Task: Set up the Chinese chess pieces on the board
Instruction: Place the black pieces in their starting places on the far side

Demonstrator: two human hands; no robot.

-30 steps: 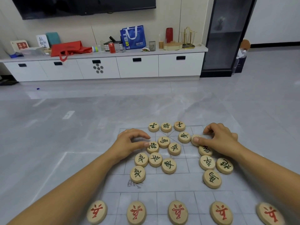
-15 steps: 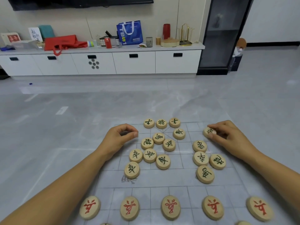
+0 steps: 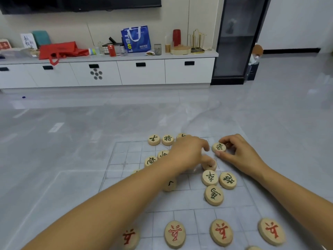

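Note:
The pale grid board [image 3: 126, 159] lies on the grey floor. Round wooden pieces with green characters sit on its far half: two in the back row [image 3: 153, 139] [image 3: 168, 139] and three in a cluster at the right [image 3: 209, 177] [image 3: 227, 180] [image 3: 213, 195]. Several red-marked pieces line the near row [image 3: 175, 234] [image 3: 221, 232] [image 3: 271, 231]. My left hand [image 3: 189, 152] reaches across the middle, its fingers curled down over a green piece [image 3: 210, 166], and my forearm hides other pieces. My right hand [image 3: 239, 154] pinches another green piece [image 3: 219, 147] near the board's far right.
A long white cabinet [image 3: 140, 73] runs along the back wall with a red bag [image 3: 59, 50], a blue bag [image 3: 136, 38] and small items on top. A dark glass cabinet [image 3: 236, 38] stands to its right. Grey tile floor surrounds the board.
My left hand has swung from the board's left side across to the right, onto a piece beside my right hand. My right hand still holds its green piece.

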